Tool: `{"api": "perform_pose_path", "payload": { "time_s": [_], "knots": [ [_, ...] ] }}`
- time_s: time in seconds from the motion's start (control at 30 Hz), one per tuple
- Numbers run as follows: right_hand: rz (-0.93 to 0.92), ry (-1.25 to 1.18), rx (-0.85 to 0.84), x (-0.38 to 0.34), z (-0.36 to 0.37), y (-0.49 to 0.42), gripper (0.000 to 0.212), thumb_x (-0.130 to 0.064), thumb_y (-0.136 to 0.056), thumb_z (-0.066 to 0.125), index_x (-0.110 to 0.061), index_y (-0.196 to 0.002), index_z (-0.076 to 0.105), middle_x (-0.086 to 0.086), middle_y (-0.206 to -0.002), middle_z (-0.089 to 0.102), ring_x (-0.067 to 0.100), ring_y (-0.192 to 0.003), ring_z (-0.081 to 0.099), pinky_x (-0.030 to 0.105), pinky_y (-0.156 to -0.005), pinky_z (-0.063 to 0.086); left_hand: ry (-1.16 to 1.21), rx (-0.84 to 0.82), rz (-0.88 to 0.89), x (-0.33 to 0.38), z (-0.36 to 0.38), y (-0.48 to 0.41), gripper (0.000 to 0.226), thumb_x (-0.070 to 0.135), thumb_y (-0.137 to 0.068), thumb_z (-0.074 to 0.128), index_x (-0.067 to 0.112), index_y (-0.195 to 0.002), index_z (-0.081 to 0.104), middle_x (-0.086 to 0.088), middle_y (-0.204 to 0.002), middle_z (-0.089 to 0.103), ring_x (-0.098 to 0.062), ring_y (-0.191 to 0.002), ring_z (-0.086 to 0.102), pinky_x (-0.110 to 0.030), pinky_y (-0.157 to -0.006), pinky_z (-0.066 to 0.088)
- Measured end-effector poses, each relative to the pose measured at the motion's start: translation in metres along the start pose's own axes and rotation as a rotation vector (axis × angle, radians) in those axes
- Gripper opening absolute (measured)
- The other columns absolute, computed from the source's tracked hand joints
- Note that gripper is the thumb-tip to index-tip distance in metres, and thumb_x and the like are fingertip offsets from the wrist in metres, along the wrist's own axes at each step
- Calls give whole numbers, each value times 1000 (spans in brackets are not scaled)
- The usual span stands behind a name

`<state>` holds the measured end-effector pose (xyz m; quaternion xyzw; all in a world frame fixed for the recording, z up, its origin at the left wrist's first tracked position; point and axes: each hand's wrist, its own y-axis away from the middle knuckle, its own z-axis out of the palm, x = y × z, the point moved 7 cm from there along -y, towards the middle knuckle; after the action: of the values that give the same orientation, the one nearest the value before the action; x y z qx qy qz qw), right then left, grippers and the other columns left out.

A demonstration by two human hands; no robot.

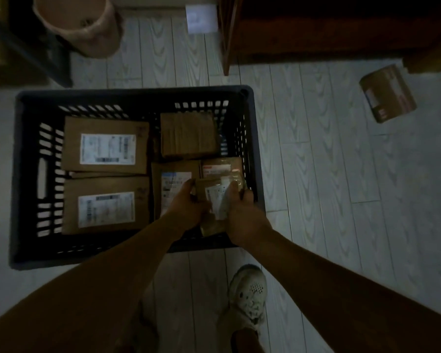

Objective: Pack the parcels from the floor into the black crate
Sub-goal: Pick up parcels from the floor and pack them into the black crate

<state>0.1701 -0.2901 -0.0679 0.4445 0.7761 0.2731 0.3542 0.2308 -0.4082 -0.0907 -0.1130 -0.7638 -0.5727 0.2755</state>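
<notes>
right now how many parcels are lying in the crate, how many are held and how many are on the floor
crate parcels: 5
held parcel: 1
floor parcel: 1
total: 7

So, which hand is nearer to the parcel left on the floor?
Right. The floor parcel lies ahead and right of the right hand; the left hand, sharing the held parcel, is farther left.

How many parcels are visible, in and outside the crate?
7. Five lie in the black crate: two large ones left, one unlabelled far right, two labelled ones near right. Left hand and right hand hold a sixth. A seventh lies on the floor. Others may hide beneath.
</notes>
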Motion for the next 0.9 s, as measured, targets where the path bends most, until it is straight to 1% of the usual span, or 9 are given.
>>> {"api": "perform_pose_path", "payload": {
  "time_s": [0.13, 0.23, 0.33, 0.37, 0.53, 0.7, 0.73, 0.83, 0.9],
  "knots": [
    [45, 97, -72, -1, 13, -11, 104, -22, -84, 68, -6, -150, -12, 27, -150, 12, 39, -136, 25, 48, -109, 35, -119, -31, 17, -12, 6, -14, 61, 16, -94, 55, 31, -145, 25, -2, -121, 57, -16, -92, 57, -24, -68, 51],
    [93, 13, -117, 1, 14, -19, 103, -25, -87, 66, -8, -150, -14, 25, -151, 8, 37, -135, 26, 45, -110, 34, -277, -160, 11, -9, 7, -16, 73, 18, -97, 49, 32, -150, 1, -7, -143, 42, -26, -123, 48, -28, -89, 44],
    [106, -58, -148, 2, 7, -10, 99, -30, -89, 64, -13, -151, -11, 20, -151, 12, 34, -132, 35, 40, -107, 39, -347, -259, -24, 3, -1, -3, 82, 17, -94, 54, 27, -149, -6, 0, -151, 25, -19, -135, 32, -19, -103, 39],
    [95, -76, -135, -1, -1, -1, 93, -33, -89, 62, -13, -152, -4, 18, -150, 18, 32, -130, 38, 38, -105, 40, -369, -256, -29, 8, -8, 5, 82, 20, -94, 55, 27, -149, -5, 3, -150, 21, -17, -135, 29, -16, -103, 38],
    [66, -172, -95, -31, -78, 68, 64, -36, -90, 58, -15, -144, 32, 13, -139, 41, 26, -125, 43, 33, -104, 39, -555, -216, 47, 51, -64, 71, 88, 39, -85, 63, 23, -152, 7, -4, -155, 24, -25, -139, 32, -42, -114, 30],
    [119, -334, 54, -69, -182, 181, 57, -40, -91, 56, -15, -140, 41, 15, -140, 42, 28, -123, 48, 33, -102, 42, -717, -235, 168, 119, -112, 163, 94, 70, -64, 58, 21, -141, 35, -9, -143, 44, -27, -125, 48, -47, -105, 42],
    [133, -368, 82, -74, -198, 206, 62, -41, -91, 56, -14, -143, 37, 14, -145, 37, 29, -128, 44, 32, -103, 38, -731, -228, 217, 148, -113, 196, 90, 69, -69, 59, 21, -142, 35, -7, -144, 42, -26, -126, 47, -45, -106, 41],
    [144, -425, 183, -74, -249, 286, 77, -48, -89, 56, -15, -150, 23, 10, -156, 23, 26, -139, 31, 31, -112, 28, -795, -208, 341, 228, -107, 285, 61, 29, -89, 62, 21, -143, 33, -5, -145, 39, -25, -132, 41, -33, -106, 37],
    [153, -424, 258, -63, -283, 336, 79, -49, -88, 57, -18, -151, 21, 8, -157, 21, 26, -140, 29, 32, -114, 27, -840, -239, 446, 274, -89, 333, 53, 22, -91, 59, 23, -139, 37, -5, -143, 43, -24, -132, 42, -29, -104, 36]
  ]
}}
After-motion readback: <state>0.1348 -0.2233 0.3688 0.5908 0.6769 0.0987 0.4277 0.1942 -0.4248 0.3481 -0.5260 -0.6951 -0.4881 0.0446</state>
